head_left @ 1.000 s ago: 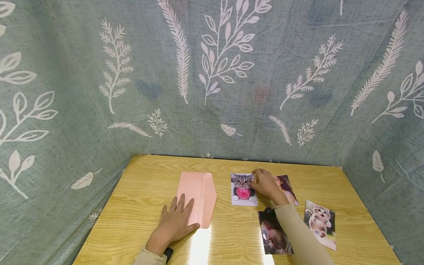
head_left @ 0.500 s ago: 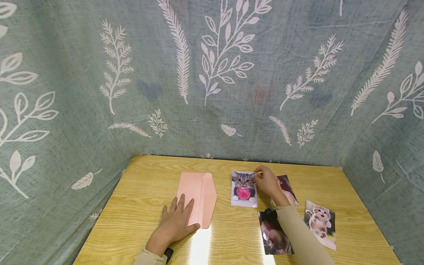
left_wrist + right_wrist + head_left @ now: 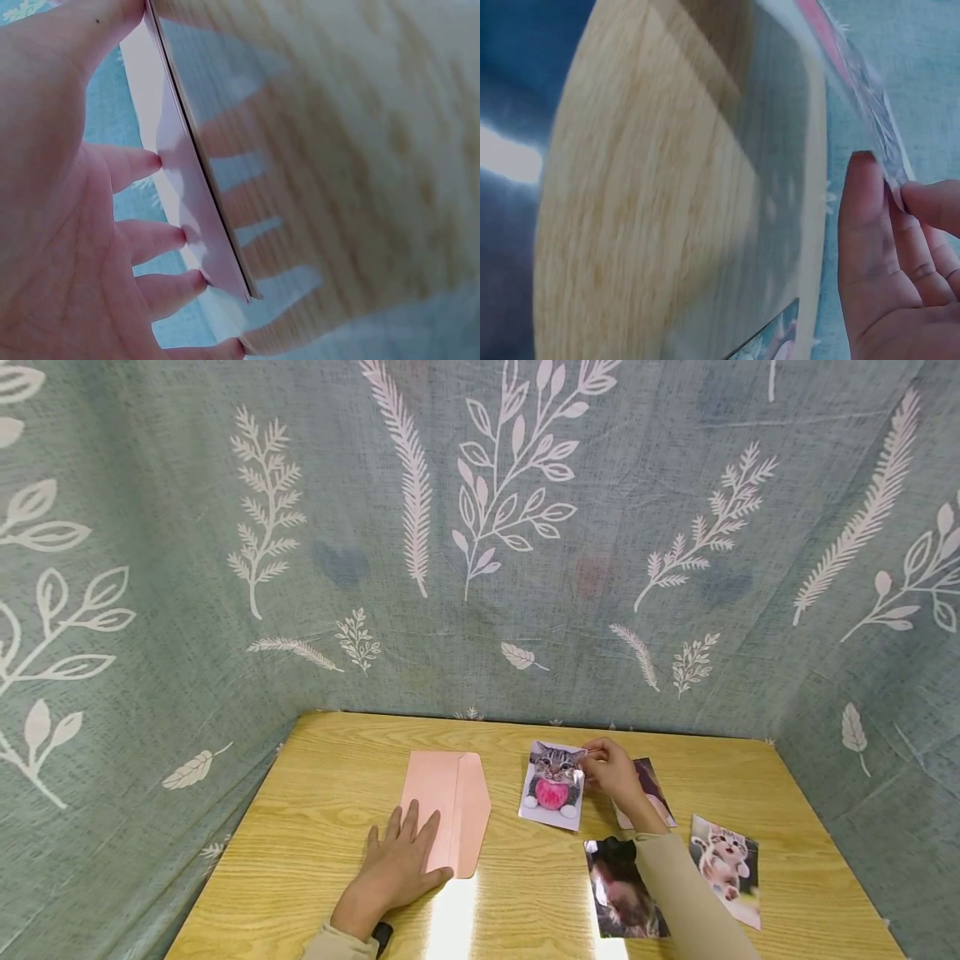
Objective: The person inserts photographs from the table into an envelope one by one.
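Take the middle of the table as the middle of a clock, with 12 at the far side. The yellow-brown wooden table (image 3: 315, 827) has a flat pink paper envelope (image 3: 431, 777) on it, near 10 o'clock. The envelope's flap is unfolded and points to 3 o'clock. The left hand (image 3: 397, 864) lies at the envelope's 7 o'clock side with its fingers spread. Most of its fingertips rest on the pink paper, and its little finger touches the wood beside it.

A shiny paper cat photo (image 3: 552, 797) is near 12 o'clock. It shows a grey striped cat with white paws and a round pink thing. The right hand (image 3: 617, 777) pinches this photo at its 2 o'clock corner, between thumb and fingers. The photo is tipped up, but I can't tell if its low edge touches the wood.

Under the right arm, near 2 o'clock, is a shiny paper photo with dark and pale pink parts (image 3: 663, 797), partly hidden. A dark, shiny square photo (image 3: 618, 893) lies near 4 o'clock, with a beige cloth sleeve (image 3: 682, 893) over its edge. A paper photo of a pale striped kitten (image 3: 723, 864) lies near 3 o'clock. Grey-green cloth with white leaves (image 3: 420, 643) hangs behind the table.
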`<state>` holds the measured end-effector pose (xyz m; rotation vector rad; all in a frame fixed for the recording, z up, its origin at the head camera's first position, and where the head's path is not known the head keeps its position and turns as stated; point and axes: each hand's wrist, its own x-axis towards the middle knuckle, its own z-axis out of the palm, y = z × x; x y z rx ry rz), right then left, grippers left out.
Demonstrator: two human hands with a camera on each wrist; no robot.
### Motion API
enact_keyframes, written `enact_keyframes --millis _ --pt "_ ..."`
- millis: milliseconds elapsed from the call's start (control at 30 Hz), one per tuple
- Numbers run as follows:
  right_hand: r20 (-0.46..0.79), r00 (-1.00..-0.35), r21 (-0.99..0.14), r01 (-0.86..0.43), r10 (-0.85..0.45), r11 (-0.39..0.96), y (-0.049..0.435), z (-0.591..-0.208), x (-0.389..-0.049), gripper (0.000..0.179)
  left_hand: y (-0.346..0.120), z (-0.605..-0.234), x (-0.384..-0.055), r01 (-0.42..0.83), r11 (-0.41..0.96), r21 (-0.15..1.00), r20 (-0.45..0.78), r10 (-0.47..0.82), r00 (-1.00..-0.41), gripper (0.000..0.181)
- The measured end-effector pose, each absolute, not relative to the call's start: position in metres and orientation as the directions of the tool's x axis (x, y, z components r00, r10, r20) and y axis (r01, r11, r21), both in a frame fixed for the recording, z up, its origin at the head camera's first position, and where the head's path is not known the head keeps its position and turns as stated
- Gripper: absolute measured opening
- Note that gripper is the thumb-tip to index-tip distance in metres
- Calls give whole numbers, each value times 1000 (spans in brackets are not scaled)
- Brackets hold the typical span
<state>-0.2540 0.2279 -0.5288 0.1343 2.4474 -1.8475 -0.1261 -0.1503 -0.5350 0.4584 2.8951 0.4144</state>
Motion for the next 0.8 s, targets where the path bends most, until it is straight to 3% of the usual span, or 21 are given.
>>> enact_keyframes --millis 400,800 --pt "-95 -995 -984 87 -42 154 217 -521 -250 37 -150 -535 -125 265 920 289 -140 315 -939 89" --pt "-87 -994 -992 80 -71 94 192 -514 -249 37 -149 -537 -127 266 925 271 -143 312 -939 90"
